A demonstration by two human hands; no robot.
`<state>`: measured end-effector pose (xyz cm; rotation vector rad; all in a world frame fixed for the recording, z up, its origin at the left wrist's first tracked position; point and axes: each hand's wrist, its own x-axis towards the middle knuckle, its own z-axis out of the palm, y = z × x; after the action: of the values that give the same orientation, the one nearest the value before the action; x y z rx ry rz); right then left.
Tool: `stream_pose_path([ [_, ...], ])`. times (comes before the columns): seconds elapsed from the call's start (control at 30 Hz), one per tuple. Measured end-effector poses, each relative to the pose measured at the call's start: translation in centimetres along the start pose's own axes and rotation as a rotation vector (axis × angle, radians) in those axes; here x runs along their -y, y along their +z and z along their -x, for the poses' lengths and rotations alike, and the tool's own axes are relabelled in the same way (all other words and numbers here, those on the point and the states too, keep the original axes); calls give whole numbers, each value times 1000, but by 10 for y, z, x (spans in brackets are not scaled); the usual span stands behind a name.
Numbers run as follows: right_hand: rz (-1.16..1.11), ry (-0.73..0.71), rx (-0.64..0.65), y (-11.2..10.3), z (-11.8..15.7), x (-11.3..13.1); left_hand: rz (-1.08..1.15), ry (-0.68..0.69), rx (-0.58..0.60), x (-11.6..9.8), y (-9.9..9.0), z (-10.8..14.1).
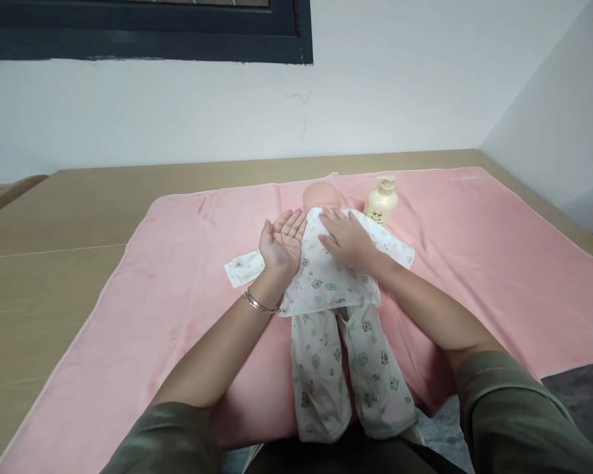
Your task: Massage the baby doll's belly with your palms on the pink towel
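A baby doll [321, 195] lies on a pink blanket [188, 263], its head toward the wall. It wears a white printed long-sleeved top [321, 286] and matching trousers [321, 375], whose legs reach the near edge. My right hand [348, 240] rests palm down on the chest of the top, fingers stretched out. Beside the doll's left-hand side in view, my left hand [282, 243] is turned palm up with its fingers extended, and nothing lies in the palm. A silver bangle [259, 303] circles my left wrist. The doll's face and hands cannot be made out.
A cream pump bottle [382, 199] stands on the blanket to the right of the doll's head. The blanket covers part of a tan tabletop [54, 263]. Behind is a white wall [400, 85] with a dark window frame [153, 33].
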<state>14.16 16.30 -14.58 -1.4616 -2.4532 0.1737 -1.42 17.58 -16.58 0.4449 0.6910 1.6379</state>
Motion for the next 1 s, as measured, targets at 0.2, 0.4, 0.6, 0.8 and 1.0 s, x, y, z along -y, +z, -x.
stream_pose_path([
  [0.2,143,114,-122,6,12,11,-26,-96,209,-9,-5,-5],
  [0.4,53,-33,6,0,11,12,-52,-171,369,-20,-8,-6],
  [0.6,58,212,-6,-1,8,5,-99,-160,399,-22,-5,-2],
  [0.8,95,-13,-87,5,27,26,-56,-181,262,-37,14,12],
  [1.0,-65,4,60,-3,-1,-11,-39,-196,225,-42,26,24],
])
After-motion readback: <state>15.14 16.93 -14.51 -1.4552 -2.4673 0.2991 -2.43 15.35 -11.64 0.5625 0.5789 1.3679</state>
